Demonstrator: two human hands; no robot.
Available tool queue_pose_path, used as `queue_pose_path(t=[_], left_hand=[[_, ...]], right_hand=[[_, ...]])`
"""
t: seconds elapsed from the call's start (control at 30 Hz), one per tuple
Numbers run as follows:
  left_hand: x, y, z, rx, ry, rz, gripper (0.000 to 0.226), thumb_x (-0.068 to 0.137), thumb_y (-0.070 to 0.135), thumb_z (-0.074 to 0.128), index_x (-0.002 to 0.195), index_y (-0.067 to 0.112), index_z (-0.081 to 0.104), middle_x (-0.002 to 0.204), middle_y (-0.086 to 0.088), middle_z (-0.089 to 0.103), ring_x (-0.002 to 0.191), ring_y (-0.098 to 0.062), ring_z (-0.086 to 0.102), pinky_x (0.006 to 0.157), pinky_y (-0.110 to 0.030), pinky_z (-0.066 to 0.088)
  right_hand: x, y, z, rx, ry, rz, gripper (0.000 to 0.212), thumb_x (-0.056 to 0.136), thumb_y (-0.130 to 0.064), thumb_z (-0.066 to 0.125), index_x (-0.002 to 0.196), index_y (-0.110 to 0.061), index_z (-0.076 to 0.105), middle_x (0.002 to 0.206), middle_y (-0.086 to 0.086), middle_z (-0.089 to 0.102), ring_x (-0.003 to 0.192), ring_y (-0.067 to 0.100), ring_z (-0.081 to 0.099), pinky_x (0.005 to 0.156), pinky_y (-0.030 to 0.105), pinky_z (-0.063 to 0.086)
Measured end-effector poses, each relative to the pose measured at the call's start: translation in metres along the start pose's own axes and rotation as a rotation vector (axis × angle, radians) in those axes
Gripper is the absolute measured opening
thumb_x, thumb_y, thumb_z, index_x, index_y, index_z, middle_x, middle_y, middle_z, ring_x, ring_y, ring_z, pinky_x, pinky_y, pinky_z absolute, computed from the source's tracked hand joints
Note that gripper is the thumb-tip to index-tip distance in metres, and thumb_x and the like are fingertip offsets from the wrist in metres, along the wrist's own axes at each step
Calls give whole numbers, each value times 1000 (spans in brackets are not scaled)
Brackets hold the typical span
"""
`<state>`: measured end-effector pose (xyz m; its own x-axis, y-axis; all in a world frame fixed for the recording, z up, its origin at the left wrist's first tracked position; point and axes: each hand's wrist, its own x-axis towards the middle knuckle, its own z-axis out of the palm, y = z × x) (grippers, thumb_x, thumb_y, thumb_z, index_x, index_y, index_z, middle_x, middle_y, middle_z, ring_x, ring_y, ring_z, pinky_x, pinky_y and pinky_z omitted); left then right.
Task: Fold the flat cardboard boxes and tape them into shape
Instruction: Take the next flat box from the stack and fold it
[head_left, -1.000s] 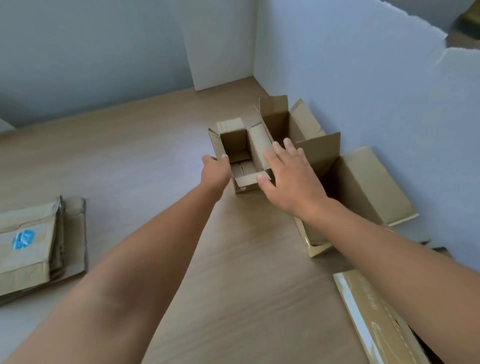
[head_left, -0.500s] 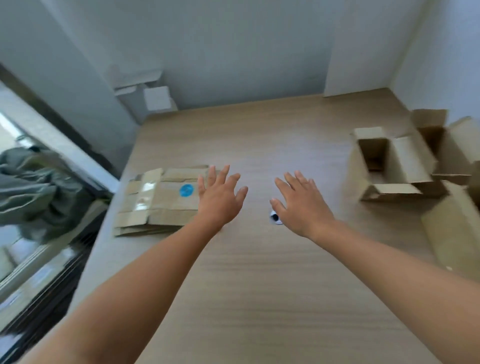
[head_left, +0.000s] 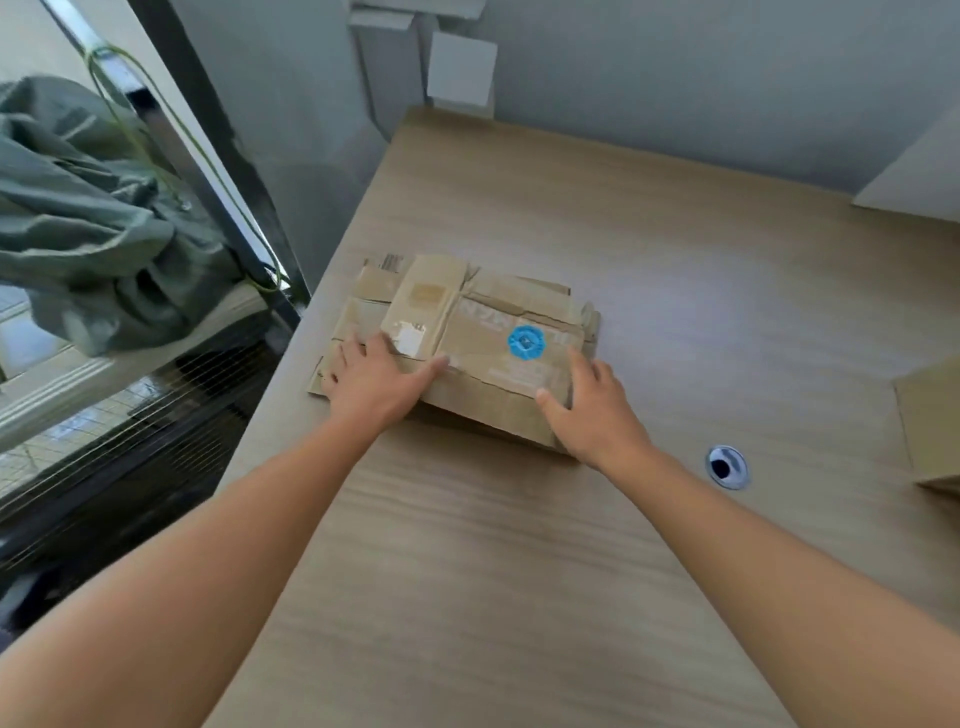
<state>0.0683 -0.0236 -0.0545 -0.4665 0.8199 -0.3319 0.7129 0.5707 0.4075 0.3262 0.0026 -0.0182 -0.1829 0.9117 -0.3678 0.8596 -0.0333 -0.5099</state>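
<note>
Pressing left hand (head_left: 371, 387) and right hand (head_left: 592, 410), fingers straight, on flat cardboard boxes (head_left: 467, 322); probably best lifting only the top one.

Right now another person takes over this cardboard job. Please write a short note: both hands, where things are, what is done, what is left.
Left hand: open, resting on the stack of flat brown cardboard boxes at the left edge of the light wooden table.
Right hand: open, on the near right corner of the top flat box with the round blue sticker.
Done: nothing on this box; it lies flat.
Left: lift, fold, tape it. No tape in view.
</note>
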Motion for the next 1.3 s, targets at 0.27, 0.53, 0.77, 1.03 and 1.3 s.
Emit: queue_pose_path(t=[0.27,0.53,0.77,1.03,1.3], left_hand=[[2,11,-3,-351,-51,26,126,60,97,53,156,20,25,155,-12,33,144,-34,30,117,-54,30],[-97,-4,-11,-929,-443,237,80,80,59,72,150,49,35,146,11,55,132,-12,55,111,-44,45],[-263,-24,18,-936,-483,208,81,71,49,76,143,45,38,127,14,66,114,-9,66,85,-30,58],[-402,-51,73,-843,-440,226,73,73,53,75,132,46,33,142,3,51,134,-22,50,105,-44,50],[-464,-43,79,-939,-317,364,64,90,63,57,147,46,35,143,9,52,130,-15,54,101,-33,52]], right_hand=[[-4,-27,30,437,291,-1,80,95,-35,65,159,-31,18,156,-7,25,145,10,28,116,28,27],[-90,-17,0,878,345,130,80,95,-38,62,160,-31,16,139,-5,48,123,8,53,102,34,47],[-231,56,-1,965,169,163,65,87,-57,53,149,-37,43,140,-1,35,115,-24,37,113,29,25],[-361,140,31,1160,158,62,41,89,-45,59,125,-32,43,130,10,55,108,11,66,85,31,58],[-420,171,45,855,179,-221,45,87,-60,59,130,-53,51,133,-11,32,125,-9,44,104,20,48]])
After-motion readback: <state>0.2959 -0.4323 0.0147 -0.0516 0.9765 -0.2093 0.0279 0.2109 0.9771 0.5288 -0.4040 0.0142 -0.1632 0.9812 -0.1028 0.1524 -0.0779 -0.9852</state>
